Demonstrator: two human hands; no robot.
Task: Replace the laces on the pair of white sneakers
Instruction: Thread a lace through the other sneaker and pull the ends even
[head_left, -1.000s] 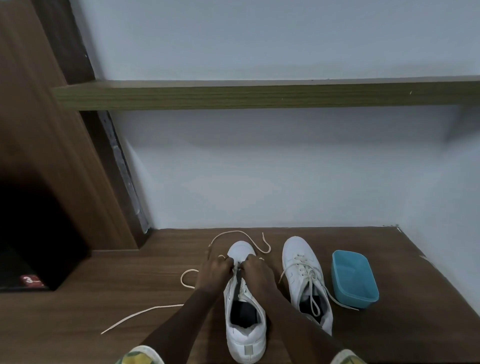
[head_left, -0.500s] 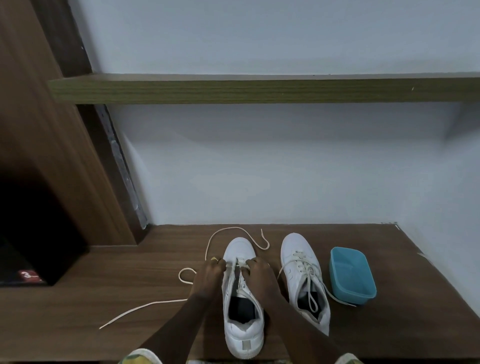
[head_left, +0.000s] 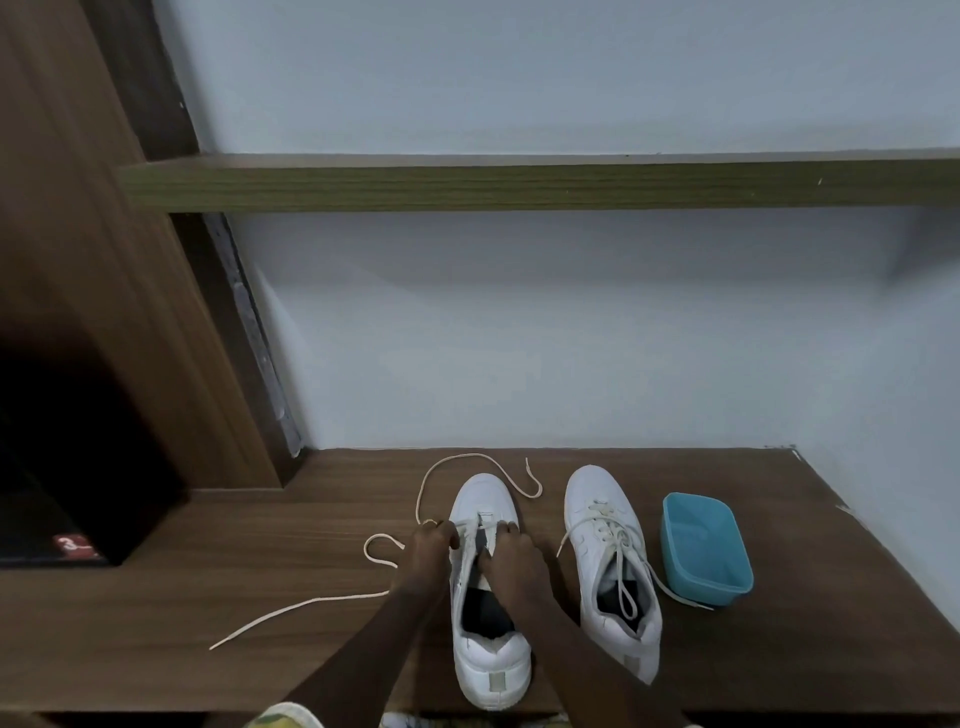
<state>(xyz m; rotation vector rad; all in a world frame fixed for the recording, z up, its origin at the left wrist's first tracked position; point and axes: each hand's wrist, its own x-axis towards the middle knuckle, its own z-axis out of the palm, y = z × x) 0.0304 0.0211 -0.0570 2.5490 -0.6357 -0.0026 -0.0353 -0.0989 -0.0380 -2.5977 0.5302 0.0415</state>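
Two white sneakers stand toes-away on the wooden floor. The left sneaker (head_left: 488, 649) has a cream lace (head_left: 306, 605) threaded only near its toe; the lace trails far left across the floor and loops past the toe. My left hand (head_left: 427, 551) grips the lace at the shoe's left eyelet side. My right hand (head_left: 511, 558) pinches the right eyelet flap by the tongue. The right sneaker (head_left: 608, 561) is laced, its ends hanging loose.
A light blue plastic tub (head_left: 704, 551) sits right of the laced sneaker. A wooden shelf (head_left: 519, 182) spans the white wall above. A wooden cabinet side (head_left: 104, 312) with a dark opening stands at the left.
Both hands slid slightly back from the toe and spread apart on the eyelet flaps; the view tilted down a little. The lace loops lie nearly as before.
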